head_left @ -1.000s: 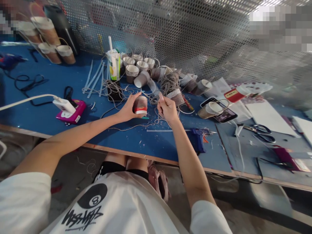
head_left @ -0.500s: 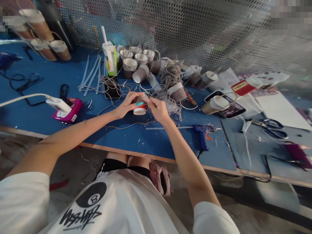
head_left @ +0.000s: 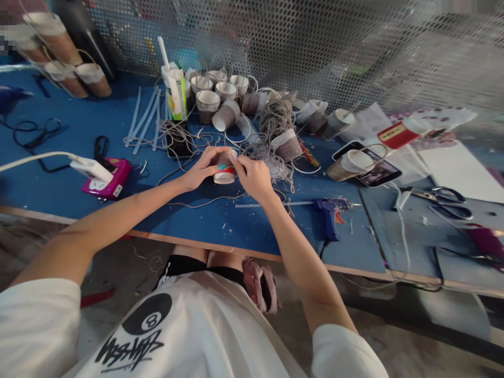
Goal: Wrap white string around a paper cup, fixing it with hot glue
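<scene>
My left hand (head_left: 200, 169) is wrapped round a small paper cup (head_left: 224, 179), thumb across its front. The cup has a white rim, a red band and grey-brown cord wound round its other part. Its white end faces me. My right hand (head_left: 255, 178) is closed at the cup's right side, its fingertips pressed close to the wound cord. Whether a strand lies between those fingers is too small to tell. Behind the hands lies a tangled heap of grey cord (head_left: 275, 118), with a cord-wrapped cup (head_left: 286, 145) on its side beside it.
A blue glue gun (head_left: 328, 212) lies right of my right forearm, scissors (head_left: 441, 197) farther right. A phone (head_left: 381, 176) lies beneath a wrapped cup (head_left: 350, 165). Several cups, glue sticks (head_left: 147, 118) and a drink carton (head_left: 175, 94) stand or lie behind. A pink power block (head_left: 108, 181) is left.
My right-hand fingers have shifted slightly upward and inward along the cup's right side. My left hand keeps its hold on the cup. The view has moved a little.
</scene>
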### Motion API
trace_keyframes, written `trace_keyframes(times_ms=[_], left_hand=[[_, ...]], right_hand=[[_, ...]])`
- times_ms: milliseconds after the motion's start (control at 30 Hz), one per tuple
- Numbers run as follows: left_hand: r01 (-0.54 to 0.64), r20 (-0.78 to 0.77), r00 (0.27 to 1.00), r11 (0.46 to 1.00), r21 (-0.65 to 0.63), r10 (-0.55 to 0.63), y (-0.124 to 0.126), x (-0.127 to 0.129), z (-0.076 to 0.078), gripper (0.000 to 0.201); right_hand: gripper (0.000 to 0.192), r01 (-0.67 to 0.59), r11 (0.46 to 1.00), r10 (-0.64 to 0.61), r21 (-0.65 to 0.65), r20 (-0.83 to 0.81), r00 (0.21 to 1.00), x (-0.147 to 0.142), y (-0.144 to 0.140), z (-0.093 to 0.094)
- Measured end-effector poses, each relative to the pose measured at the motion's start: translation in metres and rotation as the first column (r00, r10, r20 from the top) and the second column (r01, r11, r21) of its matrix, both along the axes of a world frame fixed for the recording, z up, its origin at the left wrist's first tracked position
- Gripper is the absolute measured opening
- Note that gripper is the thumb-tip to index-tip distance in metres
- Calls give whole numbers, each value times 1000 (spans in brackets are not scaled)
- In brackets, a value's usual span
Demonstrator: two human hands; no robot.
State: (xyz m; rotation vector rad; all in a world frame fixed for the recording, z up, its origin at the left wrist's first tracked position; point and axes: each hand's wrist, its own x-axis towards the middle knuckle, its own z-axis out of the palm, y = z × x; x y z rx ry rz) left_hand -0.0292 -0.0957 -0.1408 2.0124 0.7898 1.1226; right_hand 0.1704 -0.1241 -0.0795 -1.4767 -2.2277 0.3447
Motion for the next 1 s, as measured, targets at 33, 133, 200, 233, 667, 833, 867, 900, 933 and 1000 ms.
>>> trace_keyframes(times_ms=[33,133,200,233,667,833,867,900,933,1000], left_hand=[[-8,-6,1000,1000,4,8,0,0,0,52],[-32,-21,999,999,-3,32,-1,0,1,50],[-36,-20,999,999,-27,36,-2,1,2,49],[-34,-15,999,999,-41,34,-2,1,2,49],[-9,24,1000,998,-59,11,-3,3,3,49],[-22,18,1000,997,-74,23,-3,3,2,50],[-27,13,1000,997,-76,28,-2,2,2,50],[-31,8,999,996,-78,31,-2,2,1,50],[-32,4,999,996,-80,33,-2,3,1,50],[-34,5,999,996,-78,35,-2,3,0,50]], right_hand=[[35,-1,1000,1,4,7,1000,0,0,0],[36,-11,1000,11,19,16,1000,0,0,-1],[35,-12,1000,11,24,24,1000,0,0,-2],[35,-10,1000,9,26,31,999,0,0,-3],[36,-4,998,-6,64,158,987,2,-1,-3],[37,50,999,-49,0,252,966,1,-2,2],[38,59,998,-56,-6,269,961,1,-2,2],[38,66,998,-61,-8,284,957,0,-2,3],[39,70,998,-64,-10,297,953,0,-2,3],[40,71,997,-64,-11,327,943,-1,-1,4]])
